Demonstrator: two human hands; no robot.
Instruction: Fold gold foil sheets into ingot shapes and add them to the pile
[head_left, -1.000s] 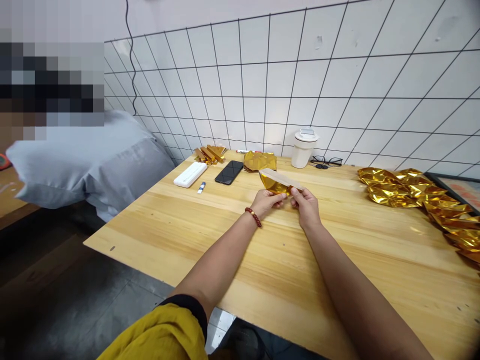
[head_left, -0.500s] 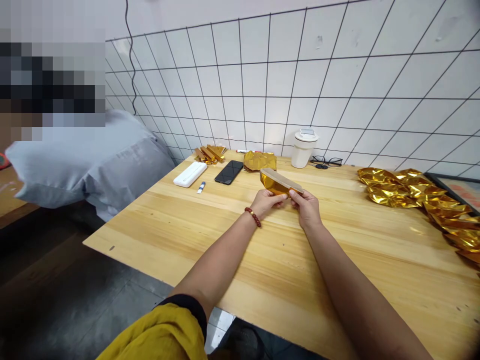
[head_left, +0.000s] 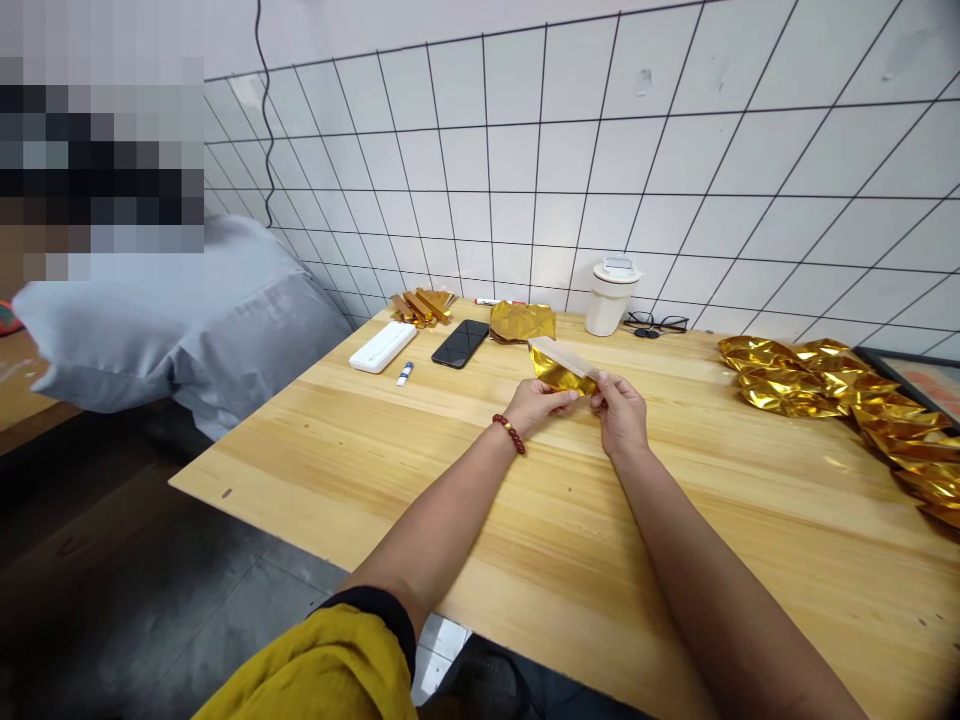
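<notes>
Bright even indoor light, soft shadows, glare on gold foil [head_left: 825, 380], wide-angle edge bending, pixelated upper-left patch

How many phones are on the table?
1. The black phone lies flat near the far edge of the table, between a white box and a crumpled gold foil sheet. None seems hidden, though foil could cover something.

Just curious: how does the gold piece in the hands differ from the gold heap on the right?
The held gold piece is small, folded flat and lifted by the left hand and right hand; the gold heap is long, crumpled and lies on the table. Both are shiny gold foil.
</notes>
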